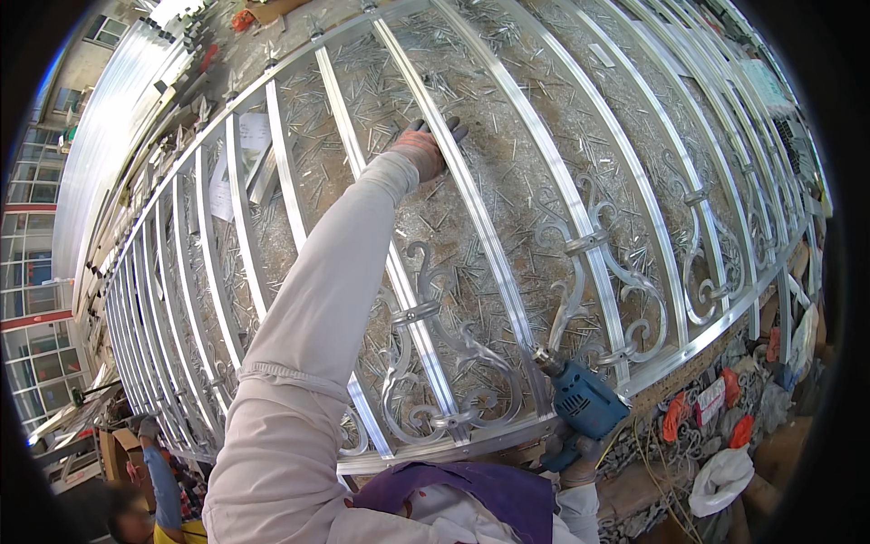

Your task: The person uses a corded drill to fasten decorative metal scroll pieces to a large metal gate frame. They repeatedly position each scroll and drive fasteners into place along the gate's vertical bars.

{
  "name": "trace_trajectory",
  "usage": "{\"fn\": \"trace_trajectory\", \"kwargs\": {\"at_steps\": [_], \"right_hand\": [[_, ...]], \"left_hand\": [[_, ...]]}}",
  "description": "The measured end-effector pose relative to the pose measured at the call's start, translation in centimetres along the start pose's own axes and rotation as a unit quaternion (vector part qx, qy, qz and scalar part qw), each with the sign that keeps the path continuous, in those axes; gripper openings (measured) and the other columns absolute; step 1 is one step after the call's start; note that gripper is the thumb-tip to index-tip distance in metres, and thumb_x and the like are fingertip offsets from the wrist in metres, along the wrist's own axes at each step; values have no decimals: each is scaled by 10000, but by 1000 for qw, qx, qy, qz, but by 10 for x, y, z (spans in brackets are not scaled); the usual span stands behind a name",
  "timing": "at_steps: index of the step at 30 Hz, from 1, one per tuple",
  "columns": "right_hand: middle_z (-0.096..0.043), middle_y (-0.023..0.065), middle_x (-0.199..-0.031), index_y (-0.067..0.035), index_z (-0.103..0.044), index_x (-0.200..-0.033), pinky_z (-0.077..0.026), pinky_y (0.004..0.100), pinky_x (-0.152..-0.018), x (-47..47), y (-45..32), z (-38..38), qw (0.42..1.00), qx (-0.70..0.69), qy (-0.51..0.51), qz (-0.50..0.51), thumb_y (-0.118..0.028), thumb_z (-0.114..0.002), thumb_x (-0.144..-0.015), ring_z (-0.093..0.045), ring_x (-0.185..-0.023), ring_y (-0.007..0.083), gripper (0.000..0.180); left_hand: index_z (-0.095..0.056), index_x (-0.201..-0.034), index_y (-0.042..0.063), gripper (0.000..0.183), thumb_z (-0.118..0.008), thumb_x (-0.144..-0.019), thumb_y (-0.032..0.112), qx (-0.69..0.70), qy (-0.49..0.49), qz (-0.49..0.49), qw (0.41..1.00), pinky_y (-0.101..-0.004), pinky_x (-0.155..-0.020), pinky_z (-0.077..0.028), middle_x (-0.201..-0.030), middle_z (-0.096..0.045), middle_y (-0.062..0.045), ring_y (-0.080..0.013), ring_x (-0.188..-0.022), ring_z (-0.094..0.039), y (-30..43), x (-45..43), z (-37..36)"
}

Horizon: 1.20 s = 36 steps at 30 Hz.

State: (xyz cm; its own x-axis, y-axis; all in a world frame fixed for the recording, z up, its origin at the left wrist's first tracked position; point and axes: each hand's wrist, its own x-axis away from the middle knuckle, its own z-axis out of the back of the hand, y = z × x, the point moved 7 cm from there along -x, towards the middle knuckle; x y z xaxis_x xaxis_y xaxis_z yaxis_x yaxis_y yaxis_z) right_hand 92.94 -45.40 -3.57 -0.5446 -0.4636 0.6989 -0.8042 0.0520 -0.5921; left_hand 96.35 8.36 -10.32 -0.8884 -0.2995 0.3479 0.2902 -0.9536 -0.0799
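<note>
My left hand (425,149), in a dark-fingered work glove, is partly hidden behind an upright aluminium bar (476,190) of a large metal railing panel. Its fingers show on both sides of this bar; whether they grip it is unclear. My gloved right hand (574,452) holds a blue electric drill (588,401) by its handle at the panel's near edge. The drill's chuck is at the lower part of the same bar. Cast scroll ornaments (489,353) are fixed by collars to neighbouring bars. The bottom rail (489,442) runs just in front of my body.
Many cut metal pieces (435,217) litter the surface beneath the bars. Paper sheets (253,132) lie at the upper left. Scroll castings, orange wrappings (675,416) and a white plastic bag (722,479) lie at the lower right. Another person's arm (165,483) is at the lower left, by a cardboard box (132,462).
</note>
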Motion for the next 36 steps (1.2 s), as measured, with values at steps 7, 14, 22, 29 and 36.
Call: {"fn": "trace_trajectory", "kwargs": {"at_steps": [7, 14, 22, 29, 36], "right_hand": [[-640, 117, -779, 43, -600, -1016, -543, 354, -490, 4, 6, 10, 999, 7, 32, -27, -319, -751, -585, -612, -551, 234, 583], [-623, 137, -791, 62, -587, -1000, -538, 350, -470, 2, 6, 12, 999, -23, 22, -10, -295, -739, -599, -611, -568, 244, 558], [-613, 149, -847, 5, -553, -1104, -535, 384, -549, -1, 7, 22, 1000, 25, -6, -6, -342, -720, -654, -611, -657, 251, 593], [-614, 137, -859, -12, -557, -1107, -534, 388, -582, -19, 33, 52, 999, 24, 32, -20, -356, -710, -676, -607, -670, 252, 572], [-615, 125, -870, -29, -561, -1109, -532, 392, -615, -48, 61, 94, 998, 11, 64, -21, -371, -700, -697, -602, -683, 253, 553]], "left_hand": [[-566, -1201, 143, 361, -591, -856, 244, 290, 104, 174, 935, -392, -923, -462, -1161, -596, -134, -331, -1090, -558, -24, 5, 0], [-642, -1144, 208, 457, -698, -752, 436, 225, 46, 234, 945, -382, -852, -518, -1080, -670, -129, -336, -994, -635, -8, -4, 4], [-672, -1076, 192, 236, -598, -864, 264, 260, 57, 208, 941, -359, -784, -544, -1037, -689, -85, -260, -911, -678, -2, -6, -17], [-703, -1016, 108, 231, -584, -818, 115, 141, 33, 253, 957, -392, -776, -554, -1023, -693, -141, -285, -954, -678, 7, 8, 11], [-691, -978, 98, 228, -627, -759, 99, 154, -29, 236, 959, -404, -777, -550, -1045, -677, -148, -341, -958, -663, 2, 46, 11]]}}
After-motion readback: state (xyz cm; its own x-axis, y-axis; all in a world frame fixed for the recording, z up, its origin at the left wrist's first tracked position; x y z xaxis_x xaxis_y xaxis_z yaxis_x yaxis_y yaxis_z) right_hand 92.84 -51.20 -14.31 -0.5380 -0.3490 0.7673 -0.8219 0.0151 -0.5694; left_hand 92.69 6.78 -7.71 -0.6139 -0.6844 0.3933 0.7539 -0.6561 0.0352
